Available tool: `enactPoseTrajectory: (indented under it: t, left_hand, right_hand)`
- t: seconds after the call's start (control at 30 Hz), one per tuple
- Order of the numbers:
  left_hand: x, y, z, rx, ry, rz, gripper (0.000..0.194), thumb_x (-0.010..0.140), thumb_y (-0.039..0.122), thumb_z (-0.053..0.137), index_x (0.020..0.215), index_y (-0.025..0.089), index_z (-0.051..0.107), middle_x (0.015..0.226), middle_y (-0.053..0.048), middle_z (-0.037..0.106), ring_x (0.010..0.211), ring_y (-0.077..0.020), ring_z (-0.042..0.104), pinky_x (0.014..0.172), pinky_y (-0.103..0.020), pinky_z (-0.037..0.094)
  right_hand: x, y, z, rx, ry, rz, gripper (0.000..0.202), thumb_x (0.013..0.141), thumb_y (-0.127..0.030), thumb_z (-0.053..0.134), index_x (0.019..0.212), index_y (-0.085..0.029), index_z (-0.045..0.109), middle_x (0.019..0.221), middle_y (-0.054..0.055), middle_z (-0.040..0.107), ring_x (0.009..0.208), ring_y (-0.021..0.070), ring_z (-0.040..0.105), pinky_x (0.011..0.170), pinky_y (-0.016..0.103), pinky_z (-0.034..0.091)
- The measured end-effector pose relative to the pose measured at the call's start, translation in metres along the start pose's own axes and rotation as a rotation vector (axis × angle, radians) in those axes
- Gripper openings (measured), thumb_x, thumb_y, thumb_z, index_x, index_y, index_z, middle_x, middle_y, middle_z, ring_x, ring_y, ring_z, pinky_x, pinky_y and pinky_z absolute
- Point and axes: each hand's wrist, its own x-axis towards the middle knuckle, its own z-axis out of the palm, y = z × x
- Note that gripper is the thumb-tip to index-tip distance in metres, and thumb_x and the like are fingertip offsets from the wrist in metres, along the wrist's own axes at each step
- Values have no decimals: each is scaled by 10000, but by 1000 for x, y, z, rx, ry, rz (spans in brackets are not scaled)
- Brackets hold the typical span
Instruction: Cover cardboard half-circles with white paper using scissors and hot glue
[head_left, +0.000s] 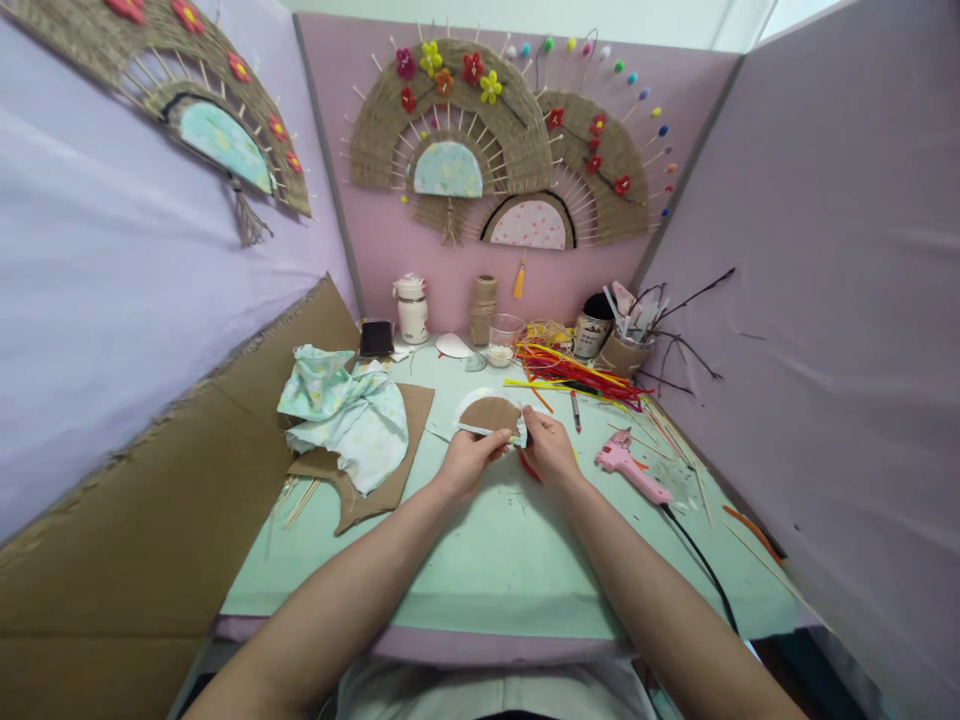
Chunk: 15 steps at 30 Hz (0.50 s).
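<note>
A half-round cardboard piece (489, 413) with pale fabric folded over its edge is held up between my hands above the green table (517, 570). My left hand (471, 462) pinches its straight lower edge near the right corner. At that same corner, my right hand (549, 447) closes its fingers on the pale fabric at the right side. A red strip (528, 465) lies on the table just under my hands. To the right rests a pink glue gun (634, 468) with a black cord, touched by neither hand.
Crumpled floral cloth (352, 415) lies on a cut cardboard sheet (416, 430) at left. Red and yellow stems (585, 375), a white bottle (412, 310), a twine roll (484, 310) and a pot of twigs (626, 352) stand or lie behind. Woven fans (367, 130) hang on the back wall.
</note>
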Motion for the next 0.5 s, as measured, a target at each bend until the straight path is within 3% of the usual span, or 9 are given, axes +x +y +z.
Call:
enactPoseTrajectory:
  t: [0.2,0.37,0.5]
  left_hand:
    - [2,-2,-3,86,15,40,340,568,319,842,793,126,675,657,-3,625,595,-92,535,621,-235,434]
    - [4,-6,-7,181,31,74,305,601,346,811,766,133,668,638,-3,615,593,-110,532,606,-245,422]
    - [6,-6,-8,237,39,96,306,601,356,806,754,128,670,638,-12,622,580,-116,535,583,-247,414]
  right_hand:
    - [-5,-12,-6,-77,-1,-97,499,847,-580,550,526,-213,445,510,-43,410,512,121,367,518,266,322]
    - [-10,-23,-6,-155,21,-201,408,828,-489,597,544,-206,521,608,-12,494,610,144,433,620,281,369]
    - [-11,-22,-3,-176,60,-212,386,812,-513,601,579,-207,560,631,1,517,639,158,452,645,289,377]
